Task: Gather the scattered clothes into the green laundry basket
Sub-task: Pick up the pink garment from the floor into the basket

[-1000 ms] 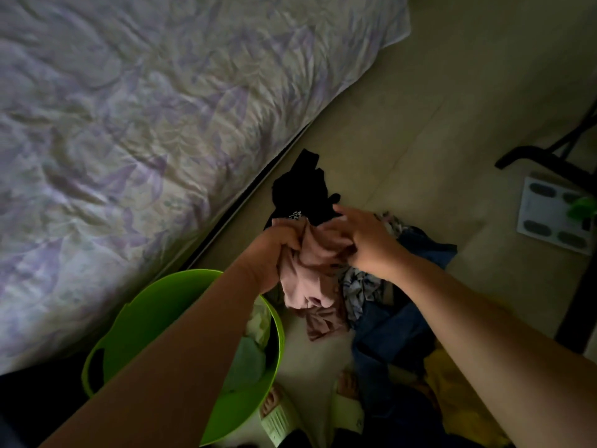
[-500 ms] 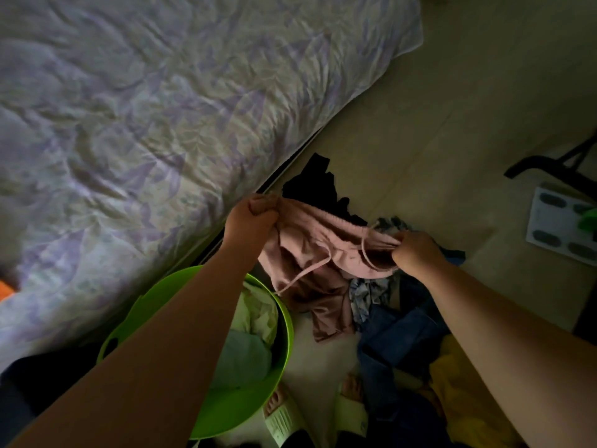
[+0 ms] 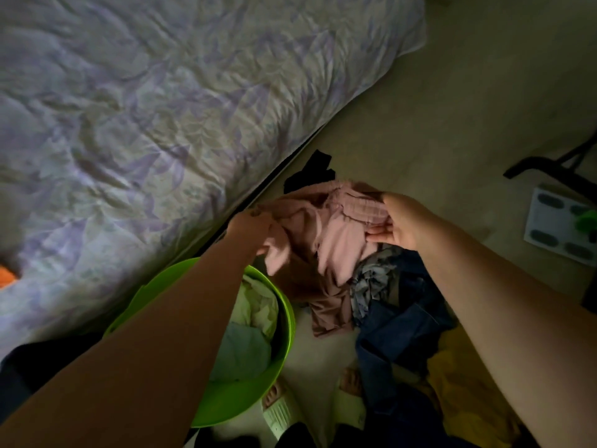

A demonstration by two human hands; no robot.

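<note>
A dim bedroom floor, seen from above through the eyes of a person gathering laundry. Both bare arms reach forward and hold up a pink garment (image 3: 336,234), apparently drawstring shorts or trousers, above a heap of clothes on the floor.

The left hand (image 3: 253,226) has its fingers curled tight, pinching one end of the waistband. The right hand (image 3: 403,223) takes the other end: its thumb lies over the ribbed waistband while the fingers (image 3: 379,236) run nearly straight and close together beneath the cloth. The legs of the garment hang down and trail onto the heap.

The green basket (image 3: 289,318) stands on the floor below the left forearm, just beside the edge of the bed (image 3: 145,118), and already holds pale clothes (image 3: 255,305). Right of it lie a grey patterned piece (image 3: 371,282), jeans (image 3: 397,321) and something yellow (image 3: 458,383); a black garment (image 3: 313,176) lies beyond the pink one, near the bed's edge. A white slipper (image 3: 281,412) shows at the bottom, and a white scale (image 3: 559,227) sits by the right edge of the floor.

The garment looks ready to go into the basket. To do this well, lift it high enough that the trailing legs clear the heap without dragging other pieces along, bunch or fold it between the hands, swing it left over the rim, and let go only once the whole bundle is above the opening, so that no leg hangs outside.
</note>
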